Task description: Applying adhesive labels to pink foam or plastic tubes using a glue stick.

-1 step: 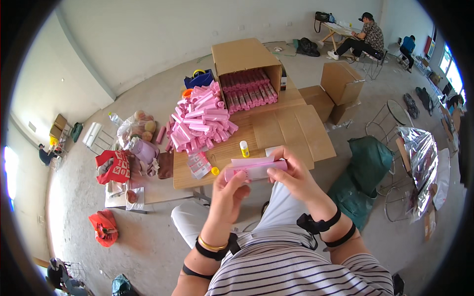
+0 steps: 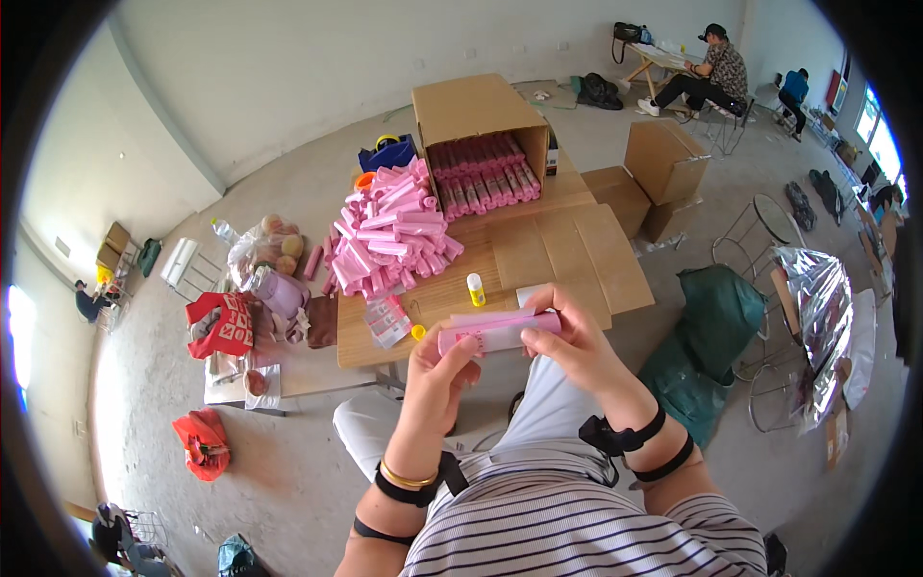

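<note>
Above my lap I hold a pink tube (image 2: 500,336) level between both hands. A paler, printed paper strip lies along its near side, and a loose pink flap stands up at its far edge. My left hand (image 2: 440,370) grips the left end, thumb on the printed side. The right end is pinched by my right hand (image 2: 567,346), thumb in front and fingers behind. Beyond them on the wooden table stands an uncapped yellow glue stick (image 2: 476,290). Its yellow cap (image 2: 418,333) lies beside a clear packet of printed labels (image 2: 387,321), near my left hand.
A large heap of pink tubes (image 2: 389,236) covers the table's left part. Behind it an open carton (image 2: 481,101) holds rows of tubes, its flap spread rightward. Bags sit on a lower bench (image 2: 312,380) at left; a green sack (image 2: 707,346) and stools stand right.
The loose flap has tilted down slightly toward the tube at its left side. My left fingers have curled in a little closer; my right hand looks unmoved.
</note>
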{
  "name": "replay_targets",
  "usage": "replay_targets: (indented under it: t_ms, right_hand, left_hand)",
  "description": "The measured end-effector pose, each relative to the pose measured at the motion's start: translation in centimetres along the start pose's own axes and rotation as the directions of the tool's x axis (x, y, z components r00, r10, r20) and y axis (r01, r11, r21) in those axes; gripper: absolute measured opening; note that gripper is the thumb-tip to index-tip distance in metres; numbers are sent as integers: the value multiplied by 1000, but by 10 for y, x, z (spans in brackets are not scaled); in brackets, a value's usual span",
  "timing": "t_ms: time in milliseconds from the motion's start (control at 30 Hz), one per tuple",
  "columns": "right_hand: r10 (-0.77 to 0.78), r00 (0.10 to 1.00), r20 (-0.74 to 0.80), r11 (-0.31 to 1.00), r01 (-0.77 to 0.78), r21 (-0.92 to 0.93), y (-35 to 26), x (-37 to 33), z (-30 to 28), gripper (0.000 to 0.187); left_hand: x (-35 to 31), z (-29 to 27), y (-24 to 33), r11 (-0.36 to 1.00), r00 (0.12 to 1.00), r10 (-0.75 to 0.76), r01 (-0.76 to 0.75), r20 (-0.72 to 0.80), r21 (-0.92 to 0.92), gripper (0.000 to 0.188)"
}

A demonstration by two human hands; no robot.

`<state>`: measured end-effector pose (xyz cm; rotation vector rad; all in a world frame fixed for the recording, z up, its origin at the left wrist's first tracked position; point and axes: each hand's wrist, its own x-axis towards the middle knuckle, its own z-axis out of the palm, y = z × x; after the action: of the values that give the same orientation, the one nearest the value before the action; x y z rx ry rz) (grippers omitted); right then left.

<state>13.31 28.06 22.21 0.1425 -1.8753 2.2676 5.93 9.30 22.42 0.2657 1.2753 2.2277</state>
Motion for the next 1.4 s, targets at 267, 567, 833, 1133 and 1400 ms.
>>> replay_targets:
  t_ms: [267,567,833,1133,1400]
  right_hand:
    - [33,997,-63,984,-22,175,-2,-3,21,16]
    - [-44,997,-57,993,50,108,2,-10,22,14]
    - [-69,998,7,992,68,108,-6,-15,27,14]
    - [-104,991,88,986,91,137,-15,-19,27,14]
    - [-99,991,94,988,86,131,-17,-17,30,11]
  left_hand:
    - [-13,5,4,971,988,137,-149,74,186,12]
    - [-18,14,10,985,992,82,-96,98,146,9]
    - [-29,16,5,992,993,119,-120,24,48,13]
    - [-34,19,5,982,982,188,-188,32,-1,15]
    - [-33,11,7,961,951,265,-274,157,39,12]
